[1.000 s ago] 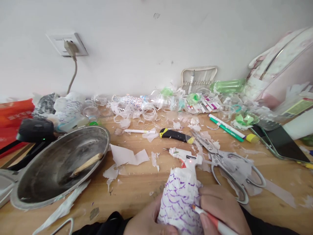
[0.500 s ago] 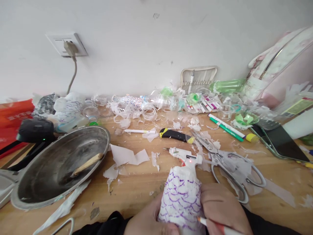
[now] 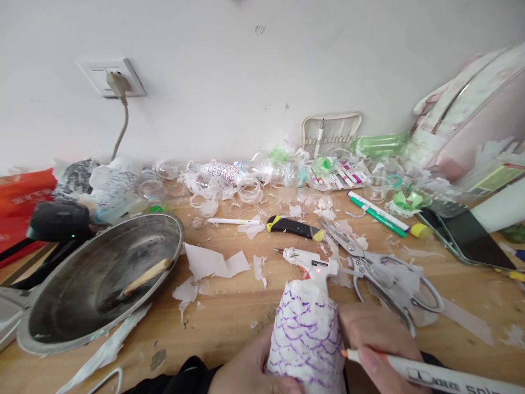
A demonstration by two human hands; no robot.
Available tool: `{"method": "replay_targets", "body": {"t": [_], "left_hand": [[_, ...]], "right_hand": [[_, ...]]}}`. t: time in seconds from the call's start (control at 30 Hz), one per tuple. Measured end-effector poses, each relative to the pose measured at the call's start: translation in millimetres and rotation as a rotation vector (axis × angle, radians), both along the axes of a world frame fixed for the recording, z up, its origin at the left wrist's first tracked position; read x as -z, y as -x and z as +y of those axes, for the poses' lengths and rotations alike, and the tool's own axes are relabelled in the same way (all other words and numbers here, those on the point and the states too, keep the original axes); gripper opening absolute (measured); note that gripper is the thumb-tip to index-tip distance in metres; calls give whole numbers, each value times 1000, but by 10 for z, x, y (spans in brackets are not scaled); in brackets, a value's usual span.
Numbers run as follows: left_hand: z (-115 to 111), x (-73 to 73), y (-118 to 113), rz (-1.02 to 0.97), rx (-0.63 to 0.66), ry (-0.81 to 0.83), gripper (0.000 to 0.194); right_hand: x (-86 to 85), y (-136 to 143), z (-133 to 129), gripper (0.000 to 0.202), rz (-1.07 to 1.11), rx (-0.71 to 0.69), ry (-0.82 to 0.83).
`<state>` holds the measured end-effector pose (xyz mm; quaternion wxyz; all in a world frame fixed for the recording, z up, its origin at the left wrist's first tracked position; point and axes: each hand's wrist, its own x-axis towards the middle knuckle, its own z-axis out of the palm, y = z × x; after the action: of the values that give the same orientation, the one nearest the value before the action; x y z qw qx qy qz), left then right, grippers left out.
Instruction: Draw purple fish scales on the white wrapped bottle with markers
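Gripping the white, purple-scalloped, papery cylinder (image 3: 305,339) at lower centre, the left hand (image 3: 252,365) seemingly steadies it for the white, orange-tipped marker (image 3: 430,374) the right hand (image 3: 379,335) pinches.

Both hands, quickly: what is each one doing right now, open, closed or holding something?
Left hand: closed around the white piece with purple scale-like lines.
Right hand: closed on the orange-tipped white marker.
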<state>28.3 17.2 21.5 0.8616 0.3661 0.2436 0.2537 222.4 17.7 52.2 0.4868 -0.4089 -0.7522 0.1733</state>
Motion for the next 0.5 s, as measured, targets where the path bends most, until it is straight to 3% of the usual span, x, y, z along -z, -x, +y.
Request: {"method": "replay_targets", "body": {"t": [0.1, 0.23, 0.5], "left_hand": [[22, -110, -8, -47, 19, 75, 70], [51, -225, -32, -105, 42, 93, 64], [12, -187, -34, -133, 47, 156, 63]], "right_hand": [[-31, -57, 70, 38, -23, -110, -5], [-43, -24, 113, 27, -76, -137, -8], [-95, -29, 159, 33, -10, -36, 23]]}}
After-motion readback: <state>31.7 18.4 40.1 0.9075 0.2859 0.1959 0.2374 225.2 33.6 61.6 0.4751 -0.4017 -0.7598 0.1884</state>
